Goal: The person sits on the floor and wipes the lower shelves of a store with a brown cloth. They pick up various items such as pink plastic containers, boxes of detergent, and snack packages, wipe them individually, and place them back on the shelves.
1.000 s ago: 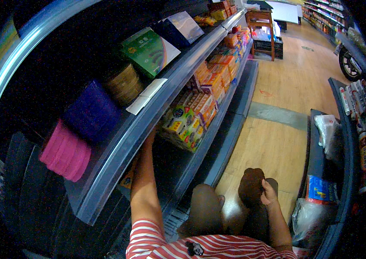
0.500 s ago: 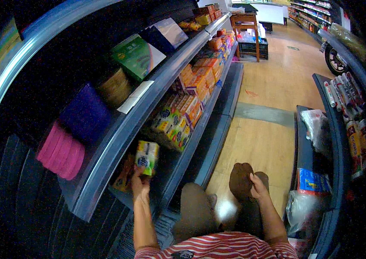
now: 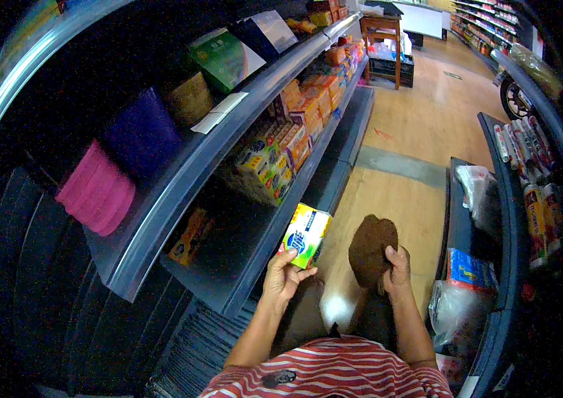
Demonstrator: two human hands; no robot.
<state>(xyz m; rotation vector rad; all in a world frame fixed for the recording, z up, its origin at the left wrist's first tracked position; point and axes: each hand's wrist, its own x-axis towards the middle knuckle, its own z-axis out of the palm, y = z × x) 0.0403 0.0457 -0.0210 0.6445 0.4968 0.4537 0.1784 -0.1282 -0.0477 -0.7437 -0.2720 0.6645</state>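
Note:
My left hand (image 3: 283, 276) grips a soap pack (image 3: 306, 233), a boxy yellow, white and green packet with a blue oval, thumb across its face. It is clear of the lower shelf, over the aisle side. In my right hand (image 3: 397, 266) a brown cloth (image 3: 373, 251) is pinched and hangs in front of my legs. Similar yellow-green packs (image 3: 269, 169) are stacked on the lower shelf (image 3: 228, 265) to the left. A lone orange-yellow packet (image 3: 192, 237) lies deeper on that shelf.
The upper left shelf holds pink items (image 3: 97, 189), a purple-blue item (image 3: 142, 132) and a green box (image 3: 225, 60). Orange boxes (image 3: 308, 109) stand farther along. On the right, a shelf (image 3: 503, 199) carries rolled packets and plastic-wrapped goods. A wooden stool (image 3: 381, 30) stands ahead.
My left hand has drawn the soap pack off the lower shelf, right and toward me. My right hand, still with the brown cloth, has moved slightly upward.

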